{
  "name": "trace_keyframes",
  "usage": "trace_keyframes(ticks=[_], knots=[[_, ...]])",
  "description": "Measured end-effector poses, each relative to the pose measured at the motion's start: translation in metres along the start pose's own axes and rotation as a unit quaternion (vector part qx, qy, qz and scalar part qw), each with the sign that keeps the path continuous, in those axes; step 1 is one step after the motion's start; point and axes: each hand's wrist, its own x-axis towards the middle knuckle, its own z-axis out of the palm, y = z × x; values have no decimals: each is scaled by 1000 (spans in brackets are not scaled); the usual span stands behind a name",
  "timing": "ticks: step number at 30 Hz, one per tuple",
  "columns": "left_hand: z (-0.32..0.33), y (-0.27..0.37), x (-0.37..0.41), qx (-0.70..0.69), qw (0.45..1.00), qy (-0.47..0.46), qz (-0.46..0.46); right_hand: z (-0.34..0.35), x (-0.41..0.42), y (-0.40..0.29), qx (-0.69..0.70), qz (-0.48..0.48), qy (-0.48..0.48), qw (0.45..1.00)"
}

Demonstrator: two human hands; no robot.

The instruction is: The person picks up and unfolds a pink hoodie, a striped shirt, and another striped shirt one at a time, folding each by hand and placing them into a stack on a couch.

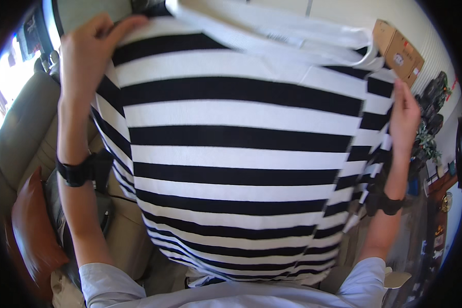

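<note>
A black-and-white striped knit garment (235,138) hangs spread out between my hands and fills the middle of the view. Its white ribbed collar (277,38) lies at the top, with small writing inside. My left hand (86,50) grips the cloth near the upper left corner, thumb stretched along the shoulder edge. At the upper right, my right hand (405,111) pinches the other shoulder edge. The side folds hang below each hand, and the lower part drapes down close to my body. Each wrist wears a black band.
A grey-green leather sofa (27,134) stands at the left, with an orange-brown cushion (36,235) on it. A cardboard box (398,52) is at the upper right. Below it are dark rock-like ornaments with a leafy plant (427,142) and a wooden shelf (442,184).
</note>
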Motion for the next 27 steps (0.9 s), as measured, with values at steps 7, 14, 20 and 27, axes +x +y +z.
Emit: trace_keyframes(ticks=[7,14,20,27], knots=[[95,40,-73,-116,987,-105,-43,40,-42,53,-37,-50,-106,992],[138,26,-78,-162,975,-149,-31,47,-74,59,-42,68,-226,971],[201,3,-117,-213,917,-305,-146,92,-124,22,17,153,-355,922],[166,-9,-132,-335,854,-352,-186,104,-134,10,94,171,-336,921]])
